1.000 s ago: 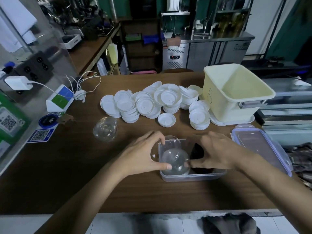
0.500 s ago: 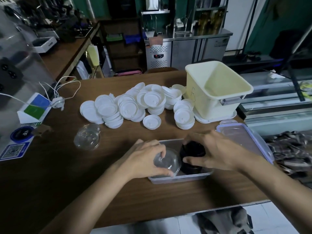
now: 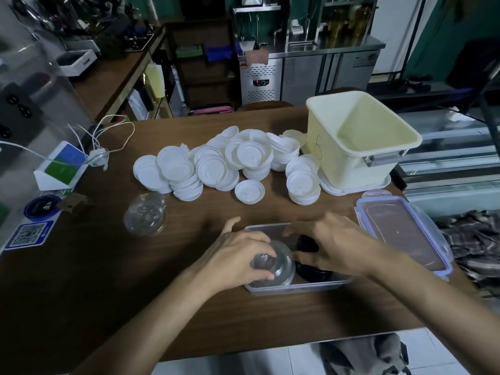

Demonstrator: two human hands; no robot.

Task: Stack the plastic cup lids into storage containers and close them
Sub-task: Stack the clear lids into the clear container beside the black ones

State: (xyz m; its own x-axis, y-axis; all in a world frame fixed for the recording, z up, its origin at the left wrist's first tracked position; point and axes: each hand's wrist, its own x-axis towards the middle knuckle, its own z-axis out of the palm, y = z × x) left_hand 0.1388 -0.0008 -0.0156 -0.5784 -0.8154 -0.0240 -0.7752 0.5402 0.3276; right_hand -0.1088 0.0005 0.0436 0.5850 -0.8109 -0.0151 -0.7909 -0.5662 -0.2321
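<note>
head | your left hand (image 3: 238, 255) still grips the clear dome lids (image 3: 273, 263) inside the container (image 3: 297, 287) | right hand (image 3: 332, 244) stays clasped over the black lids (image 3: 311, 270) alongside | both stacks seated, not released; snap lid (image 3: 400, 234) off, unmoved on the bench (image 3: 108, 266)

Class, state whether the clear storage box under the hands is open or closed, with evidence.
Open: the box has no top on; a blue-edged lid lies beside it.

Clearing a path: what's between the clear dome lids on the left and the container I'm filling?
Bare wooden table, then your left hand at the container; head view.
</note>
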